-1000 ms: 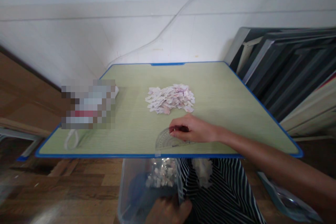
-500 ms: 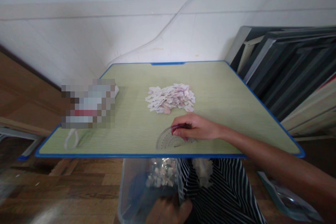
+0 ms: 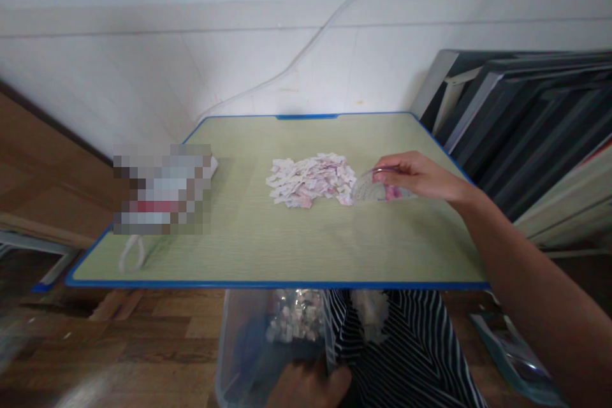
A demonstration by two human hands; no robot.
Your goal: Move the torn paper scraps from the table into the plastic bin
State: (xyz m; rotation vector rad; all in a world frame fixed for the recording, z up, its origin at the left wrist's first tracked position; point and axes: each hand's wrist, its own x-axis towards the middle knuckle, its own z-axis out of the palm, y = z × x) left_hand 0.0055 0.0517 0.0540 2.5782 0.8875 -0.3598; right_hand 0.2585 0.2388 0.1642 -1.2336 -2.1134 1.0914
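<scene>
My right hand [image 3: 406,172] is closed on a clear half-round protractor [image 3: 367,187], raised over the right part of the table. Purple-pink colour shows at the protractor beneath my fingers; what it belongs to is unclear. The protractor's left tip comes close to the right side of a heap of torn white and pinkish paper scraps [image 3: 310,180] in the table's middle. Low in view, my left hand [image 3: 308,384] appears closed over the rim of a clear plastic bin [image 3: 222,344], its fingers dark and partly cut off. Pale small pieces [image 3: 296,319] lie inside the bin.
The green table [image 3: 229,242] has a blue edge. A blurred-out item [image 3: 165,188] with a white strap loop [image 3: 131,254] occupies its left side. Dark framed panels [image 3: 530,102] lean at right. Striped cloth [image 3: 406,350] and a bluish tray [image 3: 516,357] are below.
My right hand has lifted the protractor from the table's front edge and moved it away from me and to the right, beside the scraps. My left hand has stayed put.
</scene>
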